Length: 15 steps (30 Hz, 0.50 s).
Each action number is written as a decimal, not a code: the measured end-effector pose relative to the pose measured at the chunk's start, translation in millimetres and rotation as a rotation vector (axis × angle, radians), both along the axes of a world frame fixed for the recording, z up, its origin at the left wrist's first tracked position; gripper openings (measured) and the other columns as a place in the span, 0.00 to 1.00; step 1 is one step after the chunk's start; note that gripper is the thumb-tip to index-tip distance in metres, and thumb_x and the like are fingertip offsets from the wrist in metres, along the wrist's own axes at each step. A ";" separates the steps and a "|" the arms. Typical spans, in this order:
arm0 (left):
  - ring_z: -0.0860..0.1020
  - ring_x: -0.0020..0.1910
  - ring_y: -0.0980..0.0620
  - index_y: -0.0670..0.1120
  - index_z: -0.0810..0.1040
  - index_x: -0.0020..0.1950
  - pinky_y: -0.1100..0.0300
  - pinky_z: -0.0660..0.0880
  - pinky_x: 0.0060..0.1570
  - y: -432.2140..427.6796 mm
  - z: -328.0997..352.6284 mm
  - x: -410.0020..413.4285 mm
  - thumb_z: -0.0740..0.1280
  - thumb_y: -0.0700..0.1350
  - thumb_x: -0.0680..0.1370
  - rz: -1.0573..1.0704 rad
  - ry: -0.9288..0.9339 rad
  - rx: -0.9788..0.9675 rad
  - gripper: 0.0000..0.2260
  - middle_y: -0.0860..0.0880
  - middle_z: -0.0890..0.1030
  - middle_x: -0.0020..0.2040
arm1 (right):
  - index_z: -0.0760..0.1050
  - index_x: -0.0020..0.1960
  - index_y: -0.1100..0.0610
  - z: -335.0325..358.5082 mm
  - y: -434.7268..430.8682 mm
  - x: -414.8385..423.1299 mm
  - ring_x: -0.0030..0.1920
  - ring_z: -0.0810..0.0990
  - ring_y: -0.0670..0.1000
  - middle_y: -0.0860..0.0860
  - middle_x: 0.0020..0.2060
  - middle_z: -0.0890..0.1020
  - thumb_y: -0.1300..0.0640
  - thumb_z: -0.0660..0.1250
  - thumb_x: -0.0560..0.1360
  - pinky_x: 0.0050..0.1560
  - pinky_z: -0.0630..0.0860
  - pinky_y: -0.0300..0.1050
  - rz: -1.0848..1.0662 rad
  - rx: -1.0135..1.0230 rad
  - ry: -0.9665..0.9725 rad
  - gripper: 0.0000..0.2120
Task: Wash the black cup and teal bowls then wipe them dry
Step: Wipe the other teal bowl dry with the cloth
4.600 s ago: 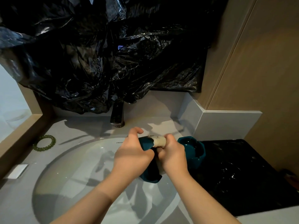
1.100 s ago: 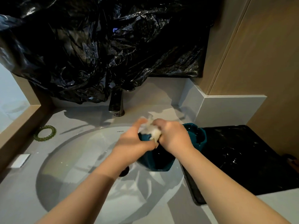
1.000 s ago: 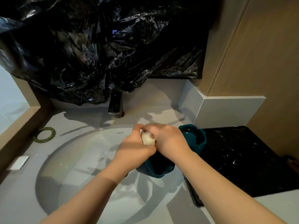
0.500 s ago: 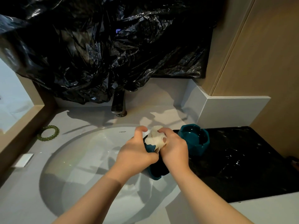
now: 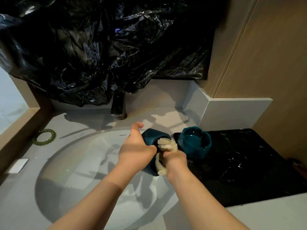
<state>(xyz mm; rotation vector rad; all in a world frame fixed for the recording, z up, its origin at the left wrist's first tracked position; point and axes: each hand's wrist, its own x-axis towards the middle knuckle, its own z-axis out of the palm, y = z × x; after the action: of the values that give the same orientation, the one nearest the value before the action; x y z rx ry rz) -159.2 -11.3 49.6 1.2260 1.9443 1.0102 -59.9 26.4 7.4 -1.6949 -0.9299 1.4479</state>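
Bowl [image 5: 154, 136] is tipped on its side over the right edge of the sink [image 5: 74, 163], mouth facing right, just beside the second bowl [image 5: 194, 141], which sits upright on the black tray [image 5: 249, 163]. Left hand [image 5: 136, 151] cups it from outside with the thumb sticking up free. The other fingers are hidden round the far side, so I can't tell how tight that hold is. Right hand [image 5: 176, 159] is curled round a wad of pale cloth [image 5: 164, 145] stuffed into the mouth.

Looks like the drying step to me. What I'd do:
- turn the bowl with the left hand and let the cloth sweep the whole inner wall
- push it right down to the bottom
- do the rim and the outside too
- get that thumb back on, a wet bowl is probably slippery
- mind the elbow room, the second bowl is close

Can't spot the black cup anywhere.
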 end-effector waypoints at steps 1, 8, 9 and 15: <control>0.77 0.44 0.48 0.56 0.61 0.59 0.56 0.75 0.43 -1.2 0.3 0.4 0.64 0.39 0.69 -0.025 0.043 0.002 0.23 0.50 0.78 0.44 | 0.75 0.48 0.60 -1.0 -1.2 1.5 0.43 0.78 0.56 0.54 0.37 0.76 0.68 0.63 0.73 0.48 0.74 0.48 0.009 0.046 -0.072 0.06; 0.76 0.45 0.49 0.51 0.68 0.60 0.59 0.70 0.36 -5.4 3.9 0.6 0.63 0.42 0.72 -0.230 0.237 -0.067 0.17 0.53 0.76 0.44 | 0.75 0.55 0.48 37.7 -12.9 1.7 0.47 0.75 0.51 0.46 0.45 0.78 0.57 0.61 0.75 0.43 0.72 0.43 0.490 0.729 -0.800 0.10; 0.76 0.47 0.49 0.51 0.68 0.62 0.59 0.70 0.37 -5.2 5.4 0.9 0.63 0.43 0.72 -0.220 0.262 -0.049 0.19 0.53 0.77 0.47 | 0.75 0.56 0.48 34.0 -11.6 3.4 0.48 0.76 0.51 0.48 0.47 0.80 0.59 0.62 0.74 0.47 0.74 0.45 0.453 0.717 -0.766 0.13; 0.74 0.52 0.48 0.58 0.65 0.66 0.60 0.70 0.47 -8.2 10.5 9.9 0.65 0.42 0.69 -0.033 0.320 0.147 0.27 0.53 0.76 0.54 | 0.77 0.47 0.60 3.3 -7.4 -8.5 0.38 0.79 0.57 0.60 0.41 0.81 0.64 0.57 0.77 0.34 0.77 0.47 -0.198 -0.216 0.557 0.09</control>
<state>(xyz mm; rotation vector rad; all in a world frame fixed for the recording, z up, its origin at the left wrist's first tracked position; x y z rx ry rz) -149.3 -19.5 60.2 1.5789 2.1095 1.0039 -68.4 19.0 10.7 -1.3606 -0.3046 1.7936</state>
